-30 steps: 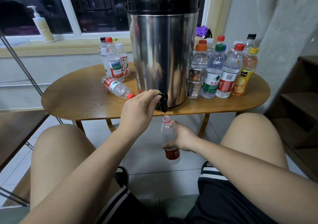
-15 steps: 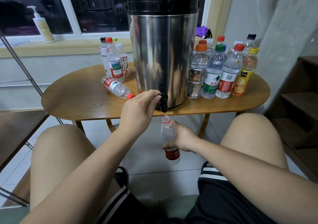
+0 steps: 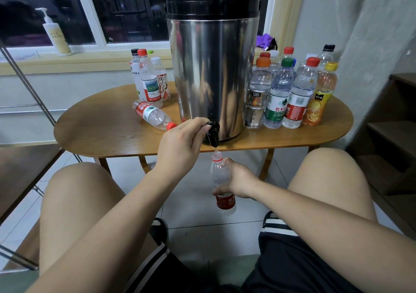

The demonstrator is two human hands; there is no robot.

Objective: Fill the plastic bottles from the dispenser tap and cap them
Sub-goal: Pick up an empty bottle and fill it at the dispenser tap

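The left hand [image 3: 180, 145] pinches the tap lever [image 3: 208, 124] while the right hand [image 3: 238, 183] grips the uncapped bottle [image 3: 221, 184], whose mouth should stay centred under the spout.

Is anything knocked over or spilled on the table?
One red-capped bottle lies on its side on the table, left of the dispenser, while the other bottles there stand upright. No spill shows.
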